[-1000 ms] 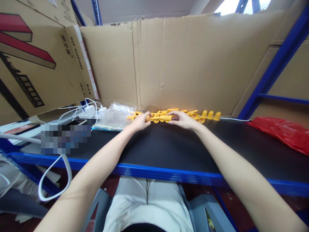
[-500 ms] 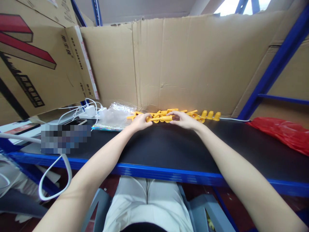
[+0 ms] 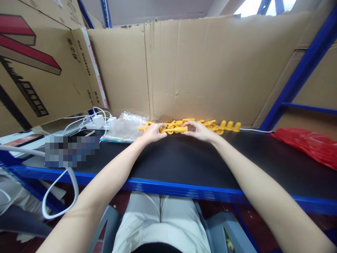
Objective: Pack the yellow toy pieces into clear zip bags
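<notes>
Both my hands hold one yellow plastic piece (image 3: 180, 129) level above the back of the black tabletop. It has a thick, handle-like right part and a slimmer left part that widens towards a rounded end. My left hand (image 3: 154, 133) pinches the left end, and its fingers partly cover it. At the thick right end, the thumb and fingers of my right hand (image 3: 199, 130) close around the tip. Just behind my hands lies a row of other yellow plastic pieces (image 3: 210, 125), overlapping one another. Several yellow cup-shaped pieces (image 3: 230, 125) stand at the row's right end.
A clear plastic bag (image 3: 125, 123) lies left of the pieces, near white chargers (image 3: 98, 121) and cables. A red plastic bag (image 3: 306, 144) rests at the right. Cardboard (image 3: 216, 70) walls the back, and a blue rail (image 3: 184, 188) edges the table (image 3: 181, 161) in front.
My right thumb and fingers have closed in a little around the thick end of the yellow piece. My left hand has hardly moved.
</notes>
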Available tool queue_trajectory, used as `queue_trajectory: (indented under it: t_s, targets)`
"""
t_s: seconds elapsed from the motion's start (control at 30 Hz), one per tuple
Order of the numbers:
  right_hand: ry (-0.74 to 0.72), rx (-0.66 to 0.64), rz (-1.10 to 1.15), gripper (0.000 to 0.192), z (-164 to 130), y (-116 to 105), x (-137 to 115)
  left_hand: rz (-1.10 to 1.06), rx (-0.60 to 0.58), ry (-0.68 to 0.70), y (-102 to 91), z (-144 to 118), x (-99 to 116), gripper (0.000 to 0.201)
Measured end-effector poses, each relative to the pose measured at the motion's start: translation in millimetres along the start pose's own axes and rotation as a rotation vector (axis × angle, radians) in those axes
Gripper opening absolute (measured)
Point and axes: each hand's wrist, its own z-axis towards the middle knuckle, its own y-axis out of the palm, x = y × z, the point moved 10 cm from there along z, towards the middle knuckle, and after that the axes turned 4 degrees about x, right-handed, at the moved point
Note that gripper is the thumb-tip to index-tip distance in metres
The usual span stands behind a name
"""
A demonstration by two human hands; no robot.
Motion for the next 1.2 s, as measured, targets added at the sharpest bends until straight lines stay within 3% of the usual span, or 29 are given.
queue_trajectory:
  t_s: [0.23, 0.5, 0.6, 0.73, 0.9, 1.2]
  targets:
    - [0.107, 0.015, 0.116, 0.032, 1.4, 1.9, 9.0, 0.033, 0.078, 0.067, -11.8, 0.2, 9.0, 0.026]
    - [0.194, 0.076, 0.173, 0.028, 2.1, 5.3, 19.0, 0.065, 0.061, 0.068, -11.1, -0.1, 10.5, 0.026]
    - [0.247, 0.007, 0.25, 0.028, -2.7, 10.2, 20.5, 0.072, 0.052, 0.052, -10.0, 0.4, 7.6, 0.027]
    - [0.265, -0.067, 0.373, 0.043, -7.7, 12.1, 16.4, 0.096, 0.053, 0.052, -9.8, 0.3, 7.2, 0.027]
    - [0.248, -0.07, 0.313, 0.028, -6.4, 9.2, 16.2, 0.121, 0.094, 0.083, -16.2, -1.3, 14.0, 0.028]
    - [0.254, -0.074, 0.25, 0.04, -4.7, 11.6, 16.7, 0.133, 0.105, 0.102, -16.1, -2.3, 15.4, 0.027]
